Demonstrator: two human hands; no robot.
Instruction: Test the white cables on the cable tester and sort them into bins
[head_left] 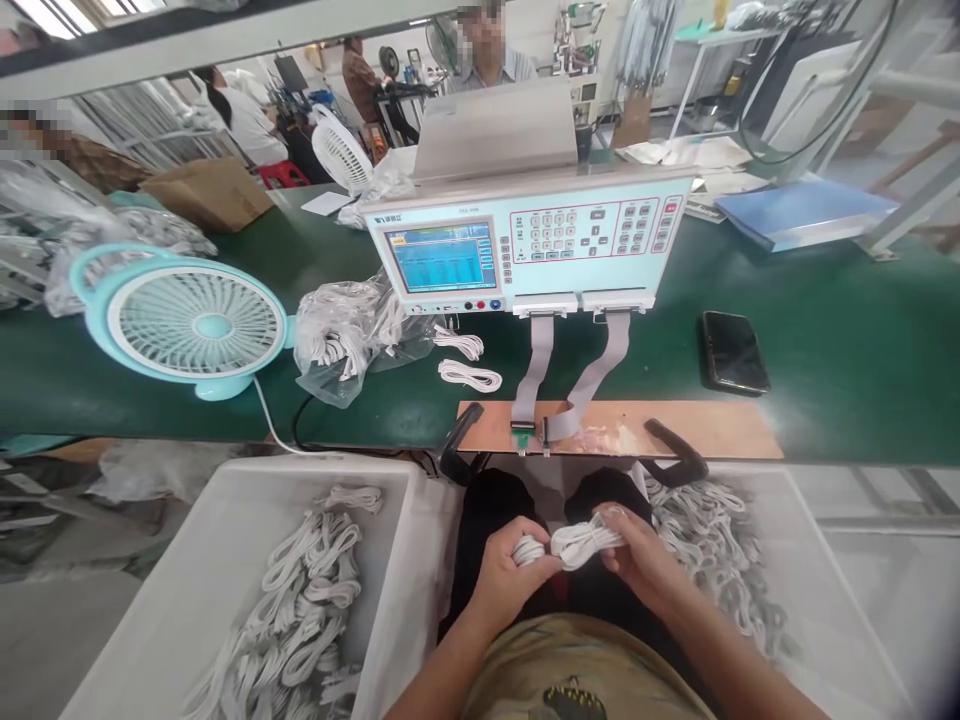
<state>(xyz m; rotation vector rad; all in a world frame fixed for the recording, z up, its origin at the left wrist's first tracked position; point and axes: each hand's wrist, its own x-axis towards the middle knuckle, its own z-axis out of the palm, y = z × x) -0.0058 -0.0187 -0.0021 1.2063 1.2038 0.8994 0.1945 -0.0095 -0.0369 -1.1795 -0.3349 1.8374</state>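
Above my lap, my left hand [504, 572] is closed around a bundled white cable [529, 549]. My right hand [637, 552] grips the end of a looped white cable bundle [583, 542], whose loops reach toward my left thumb. Whether the two parts belong to one cable or two is unclear. In front of my hands, a copper-coloured board [705, 428] lies along the table's front edge, with a small green connector piece [523, 440] at its edge. Grey ribbon cables [534, 365] run from there up to a tester with a lit screen [442, 258].
White bins stand at both sides, the left bin [409, 520] and the right bin [817, 560], each with many cable bundles. Two coiled cables [470, 376], a bagged cable heap [337, 335], a blue fan [202, 320], a phone [733, 352] and a blue folder [806, 212] lie on the table.
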